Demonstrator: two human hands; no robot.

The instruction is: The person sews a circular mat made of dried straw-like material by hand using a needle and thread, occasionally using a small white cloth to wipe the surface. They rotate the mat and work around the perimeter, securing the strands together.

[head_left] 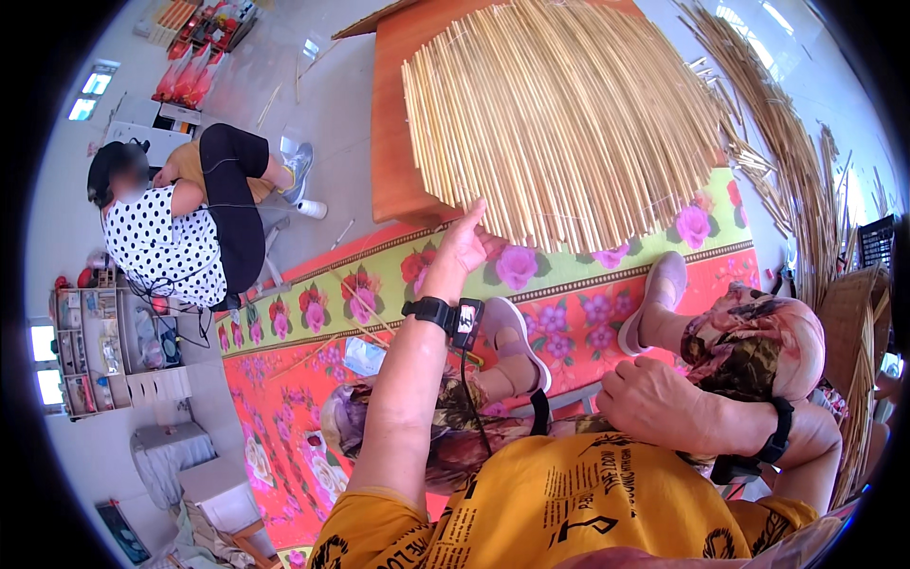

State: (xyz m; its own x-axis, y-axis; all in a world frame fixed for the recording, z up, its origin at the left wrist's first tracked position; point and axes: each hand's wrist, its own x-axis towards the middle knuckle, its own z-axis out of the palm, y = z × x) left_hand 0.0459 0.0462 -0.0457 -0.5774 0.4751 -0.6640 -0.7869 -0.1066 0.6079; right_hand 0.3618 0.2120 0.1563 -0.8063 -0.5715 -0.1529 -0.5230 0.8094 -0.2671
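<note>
One broad mat (559,123) of straw-coloured stalks lies on our orange-brown bench (391,123), its stalks set close side by side and its far outline curving round. At the near side the stalk ends reach past the bench, over a floral cloth (512,403) in red, green and pink.

Our left hand (463,248) touches the mat at its near left edge, thumb up against the stalk ends; we cannot tell how firmly the fingers close there, since some of them are hidden. A black strap (431,312) with a small device (465,322) circles that wrist. Our right hand (645,400) is well apart from the mat, drawn in narrow with its fingers folded into a loose fist, just above our lap and beside the knee in flowered trousers (735,346).

Both our mauve shoes (507,327) are on the cloth, and a pale packet (363,357) lies near the left knee. To the right of the bench, long loose stalks (791,133) spread along the floor (a rather untidy heap, we admit). Over on the left we see a seated co-worker (166,232) in a dotted top, near a shelf unit (142,387).
</note>
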